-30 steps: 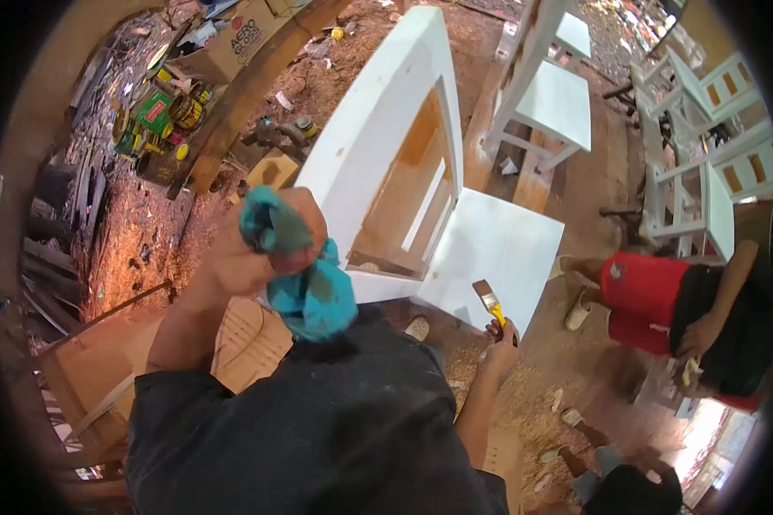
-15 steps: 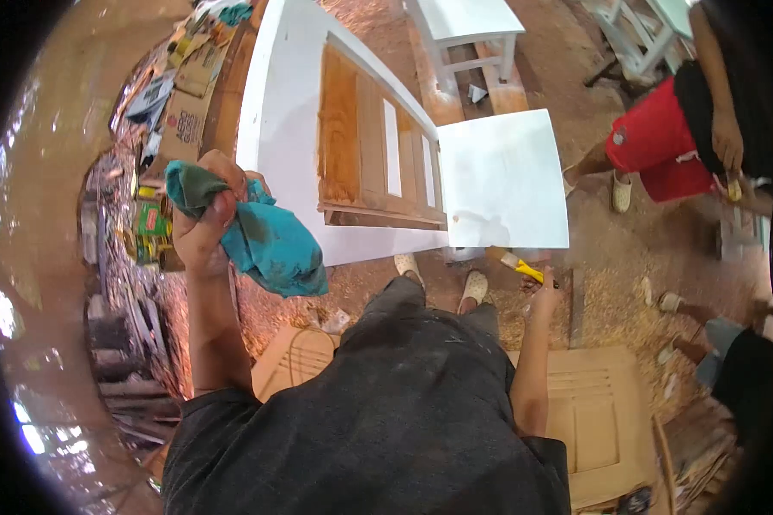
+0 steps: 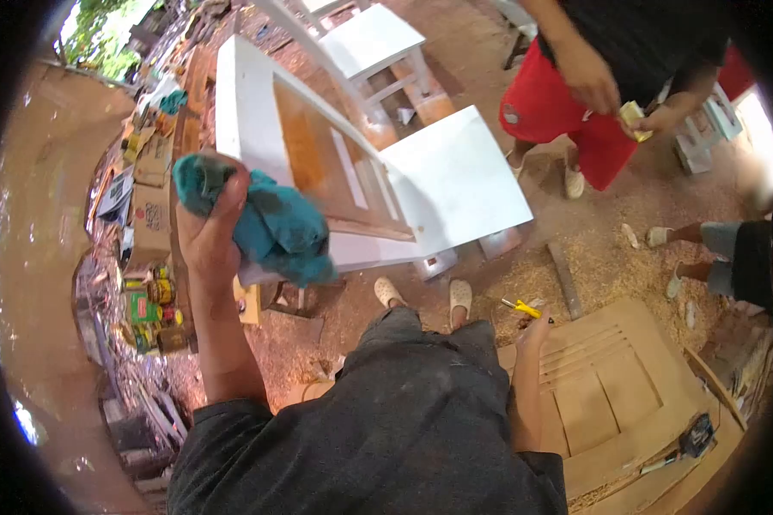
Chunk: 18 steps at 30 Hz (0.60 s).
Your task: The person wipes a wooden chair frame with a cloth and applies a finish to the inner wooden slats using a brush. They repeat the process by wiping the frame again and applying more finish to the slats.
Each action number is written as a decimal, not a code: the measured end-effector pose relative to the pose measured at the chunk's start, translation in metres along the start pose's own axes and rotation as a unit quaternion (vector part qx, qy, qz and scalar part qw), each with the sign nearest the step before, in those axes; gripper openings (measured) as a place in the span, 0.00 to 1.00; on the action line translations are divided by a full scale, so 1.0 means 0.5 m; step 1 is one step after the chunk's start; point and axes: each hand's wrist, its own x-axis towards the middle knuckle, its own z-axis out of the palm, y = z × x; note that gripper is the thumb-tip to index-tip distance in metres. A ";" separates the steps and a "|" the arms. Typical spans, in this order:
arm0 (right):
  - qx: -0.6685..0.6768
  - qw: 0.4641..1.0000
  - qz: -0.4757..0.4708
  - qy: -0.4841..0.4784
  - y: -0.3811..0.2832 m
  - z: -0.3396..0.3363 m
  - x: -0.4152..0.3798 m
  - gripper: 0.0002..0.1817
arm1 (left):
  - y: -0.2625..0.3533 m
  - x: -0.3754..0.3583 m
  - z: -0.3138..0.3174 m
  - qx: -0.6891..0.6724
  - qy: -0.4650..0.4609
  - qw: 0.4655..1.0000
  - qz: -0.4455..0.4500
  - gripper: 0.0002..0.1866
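Observation:
My left hand is raised at the left, fingers wrapped round a bunched teal cloth whose loose end hangs to the right. Held low at the right, my right hand is closed on the yellow handle of a paintbrush, bristles pointing left. In front of me stands a white-painted wooden chair with a tall back; a brown slatted panel shows inside the white frame. The cloth overlaps the lower left of that back in this view, and the brush is apart from the seat.
A person in red shorts stands beyond the seat, holding a small pale-yellow piece. Another person's legs show at the right. White stools stand behind. Cans and cartons line the left; a carved wooden panel lies lower right.
My view has swung right, so the chair sits farther left. The brush has come away from the seat's edge, lower and nearer me. The cloth stays in my left hand.

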 end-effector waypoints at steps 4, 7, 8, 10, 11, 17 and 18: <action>-0.039 0.999 -0.017 -0.016 -0.015 -0.045 0.034 0.22 | -0.011 -0.018 0.009 0.036 0.034 0.999 -0.016 0.07; -0.141 0.988 -0.061 -0.037 -0.049 -0.039 0.026 0.20 | -0.017 -0.022 0.020 -0.018 0.043 0.999 -0.014 0.08; -0.205 0.975 -0.078 -0.027 -0.068 -0.014 0.007 0.19 | -0.010 -0.022 0.015 0.032 0.014 0.999 -0.029 0.09; -0.331 0.937 -0.113 -0.031 -0.085 0.042 -0.009 0.21 | -0.013 -0.016 0.012 0.060 -0.004 0.998 -0.018 0.10; -0.390 0.910 -0.132 -0.043 -0.089 0.061 -0.006 0.25 | -0.011 -0.016 0.014 0.074 -0.013 0.997 -0.013 0.10; -0.498 0.737 -0.399 -0.221 -0.179 0.223 -0.185 0.19 | -0.032 -0.020 0.007 -0.005 0.006 1.000 0.009 0.08; -0.513 0.706 -0.413 -0.260 -0.194 0.249 -0.239 0.18 | -0.024 -0.026 0.008 0.024 0.028 0.999 -0.005 0.09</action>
